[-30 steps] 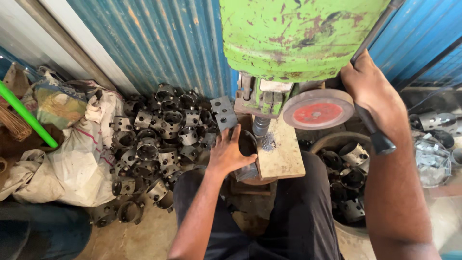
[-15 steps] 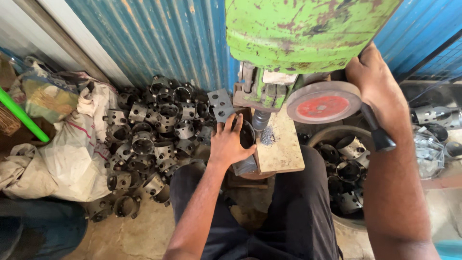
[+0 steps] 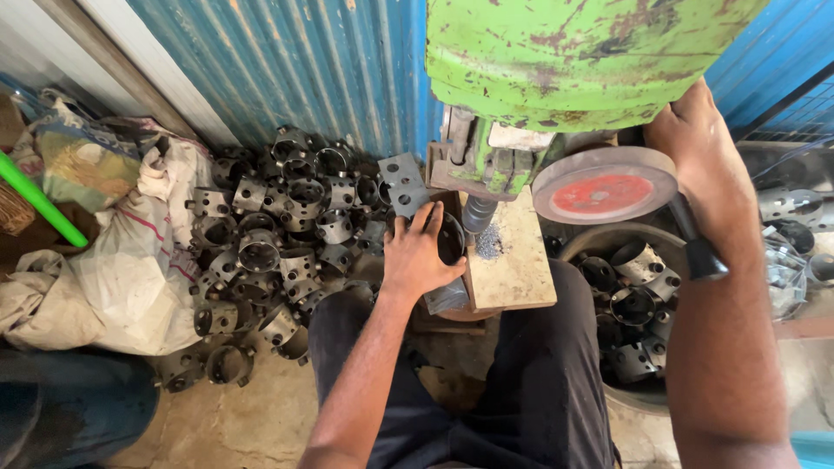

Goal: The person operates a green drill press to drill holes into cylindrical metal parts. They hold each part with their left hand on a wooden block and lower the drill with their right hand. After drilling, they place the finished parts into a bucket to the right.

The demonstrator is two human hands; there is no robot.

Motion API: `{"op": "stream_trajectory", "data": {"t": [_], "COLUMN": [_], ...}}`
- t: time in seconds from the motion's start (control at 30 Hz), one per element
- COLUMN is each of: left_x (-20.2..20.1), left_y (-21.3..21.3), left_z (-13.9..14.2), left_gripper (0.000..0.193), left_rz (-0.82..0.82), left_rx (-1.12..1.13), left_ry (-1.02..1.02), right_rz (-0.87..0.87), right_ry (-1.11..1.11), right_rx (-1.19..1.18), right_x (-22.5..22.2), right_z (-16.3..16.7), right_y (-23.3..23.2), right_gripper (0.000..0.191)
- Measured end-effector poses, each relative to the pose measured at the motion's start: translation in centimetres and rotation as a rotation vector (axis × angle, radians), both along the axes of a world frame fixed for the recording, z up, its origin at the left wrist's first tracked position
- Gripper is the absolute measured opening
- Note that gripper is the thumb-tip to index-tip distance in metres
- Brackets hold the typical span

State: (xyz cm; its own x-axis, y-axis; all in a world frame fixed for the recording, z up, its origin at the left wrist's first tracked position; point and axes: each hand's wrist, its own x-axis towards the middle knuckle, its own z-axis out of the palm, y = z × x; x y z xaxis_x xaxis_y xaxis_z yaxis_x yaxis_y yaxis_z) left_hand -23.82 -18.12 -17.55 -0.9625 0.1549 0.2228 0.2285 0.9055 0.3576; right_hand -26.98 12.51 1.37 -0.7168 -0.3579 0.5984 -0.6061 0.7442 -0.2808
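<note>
A green press machine (image 3: 565,61) stands over a small wooden work block (image 3: 512,265). My left hand (image 3: 421,252) grips a dark round metal box (image 3: 452,239) held at the block's left edge, beside the machine's steel punch (image 3: 478,213). My right hand (image 3: 704,165) is wrapped around the machine's black-tipped lever handle (image 3: 699,247), just right of a round disc with a red face (image 3: 604,184). Grey metal filings lie on the block under the punch.
A heap of several dark round metal boxes (image 3: 278,243) lies on the floor at the left, beside white sacks (image 3: 130,278). A round tub (image 3: 634,300) at the right holds more boxes. Blue corrugated sheet (image 3: 287,61) forms the back wall. My dark-trousered legs (image 3: 521,391) straddle the block.
The view has shifted slightly. My left hand stays on the metal box at the punch, and my right hand stays on the lever, now a little higher.
</note>
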Motion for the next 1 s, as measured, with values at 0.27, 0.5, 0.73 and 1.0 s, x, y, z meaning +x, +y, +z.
{"op": "stream_trajectory", "data": {"t": [0.27,0.5,0.73,1.0], "left_x": [0.1,0.3,0.2,0.3], "left_y": [0.1,0.2,0.3,0.4], "left_z": [-0.1,0.0,0.2,0.2], "left_gripper": [0.103,0.102,0.102,0.103], "left_rz": [-0.007,-0.01,-0.004,-0.003], "left_rx": [0.002,0.003,-0.013,-0.009], "left_ry": [-0.011,-0.004,-0.021,-0.022], "right_rz": [0.01,-0.009,-0.077,-0.009], "right_ry": [0.073,0.026,-0.074,0.173], "right_rx": [0.001,-0.035,-0.266,-0.421], "right_x": [-0.4,-0.9,-1.4,-2.2], "right_z": [-1.1,-1.0,-1.6,-6.0], "right_y": [0.6,0.9,1.0,1.1], "right_gripper": [0.028,0.028,0.033,0.03]}}
